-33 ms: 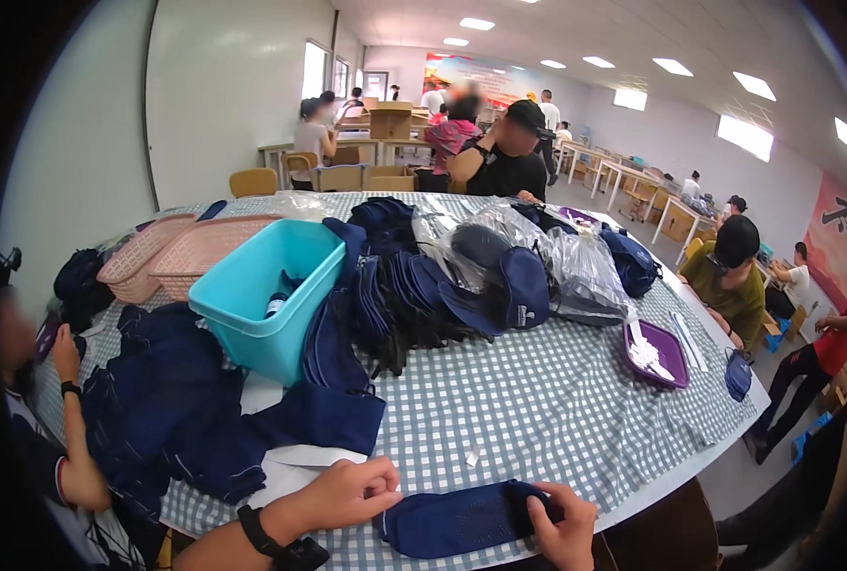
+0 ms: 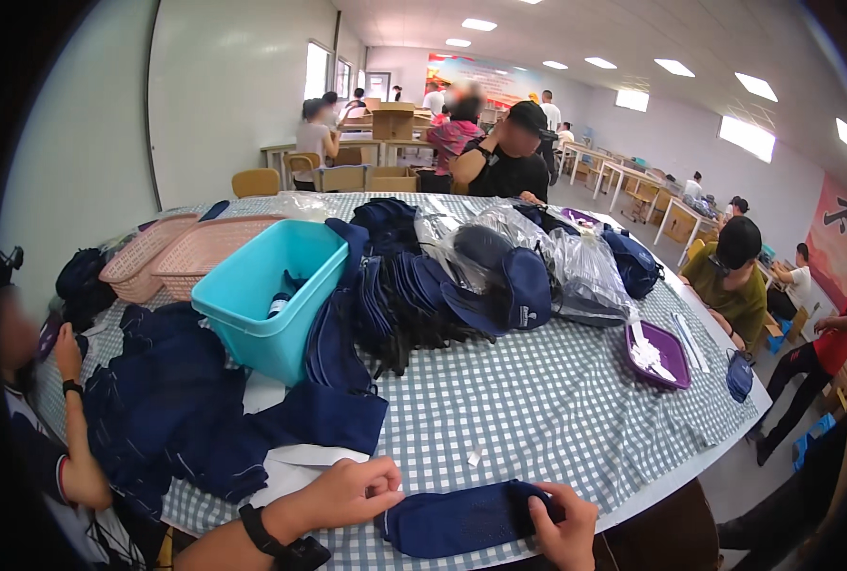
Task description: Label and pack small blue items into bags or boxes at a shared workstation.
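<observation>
A navy folded cloth piece (image 2: 457, 519), dotted with tiny holes in its middle, lies flat at the table's near edge. Its right end is pinched by my right hand (image 2: 568, 528), thumb on top and fingers around the far edge. My left hand (image 2: 355, 495), with a black band at the wrist, is closed with curled fingers at the cloth's left end. Whether anything is between those fingertips is hidden. Just beyond the left hand lie white paper (image 2: 300, 466) and a heap of navy fabric (image 2: 171, 400).
A turquoise bin (image 2: 252, 328) stands left of a row of stacked navy caps (image 2: 414, 295). Pink baskets (image 2: 209, 252) sit behind it. At right are clear plastic bags (image 2: 585, 271) and a purple tray (image 2: 678, 357) of white slips. Co-workers sit around the checked-cloth table (image 2: 518, 409).
</observation>
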Available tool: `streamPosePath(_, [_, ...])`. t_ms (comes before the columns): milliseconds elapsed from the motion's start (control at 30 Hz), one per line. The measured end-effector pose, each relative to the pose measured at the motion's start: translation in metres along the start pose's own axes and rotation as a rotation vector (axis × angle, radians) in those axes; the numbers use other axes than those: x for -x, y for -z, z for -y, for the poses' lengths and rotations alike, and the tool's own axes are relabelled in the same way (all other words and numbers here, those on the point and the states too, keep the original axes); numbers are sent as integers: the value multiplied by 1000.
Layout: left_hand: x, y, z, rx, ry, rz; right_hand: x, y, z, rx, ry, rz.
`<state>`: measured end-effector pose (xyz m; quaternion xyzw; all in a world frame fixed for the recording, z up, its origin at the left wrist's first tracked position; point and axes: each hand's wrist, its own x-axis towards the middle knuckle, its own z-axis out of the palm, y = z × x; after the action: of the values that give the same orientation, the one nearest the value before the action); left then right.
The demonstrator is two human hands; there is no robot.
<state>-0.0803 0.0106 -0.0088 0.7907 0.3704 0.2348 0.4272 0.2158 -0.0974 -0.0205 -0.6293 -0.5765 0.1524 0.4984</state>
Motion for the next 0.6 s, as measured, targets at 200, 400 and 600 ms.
streamPosePath(200, [-4, 1, 0, 14, -15, -33, -1, -2, -4, 13, 48, -14])
streamPosePath(400, [-5, -1, 0, 35, -30, 2, -1, 2, -8, 3, 98, -37])
streamPosePath(600, [1, -2, -3, -1, -57, -39, 2, 2, -6, -4, 101, -33])
